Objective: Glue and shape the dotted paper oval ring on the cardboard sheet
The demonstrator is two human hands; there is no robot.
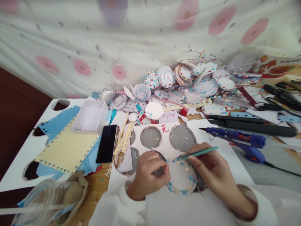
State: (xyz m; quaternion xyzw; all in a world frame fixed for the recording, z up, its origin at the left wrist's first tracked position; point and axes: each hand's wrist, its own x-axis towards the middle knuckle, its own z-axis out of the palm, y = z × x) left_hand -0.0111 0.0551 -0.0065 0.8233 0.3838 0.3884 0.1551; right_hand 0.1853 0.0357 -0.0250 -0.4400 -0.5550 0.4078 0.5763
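Note:
In the lower middle of the head view, my right hand point(215, 168) is closed around a pair of teal tweezers point(203, 152). Their thin tip points left and reaches the fingertips of my left hand point(150, 169). Thumb and forefinger of that left hand are pinched together; whatever sits between them is too small to make out. Just below the tweezers lies a white paper disc point(181, 177), its edge ringed with small blue and cream pieces. Under both hands is a white sheet point(128, 141) with round holes cut in it.
Decorated paper discs point(166, 78) are heaped along the back. To the right lies a blue glue gun point(244, 138) with its cord. On the left are a phone point(107, 143), a white open box point(90, 114), yellow punched paper point(68, 149) and a clear jar point(39, 201).

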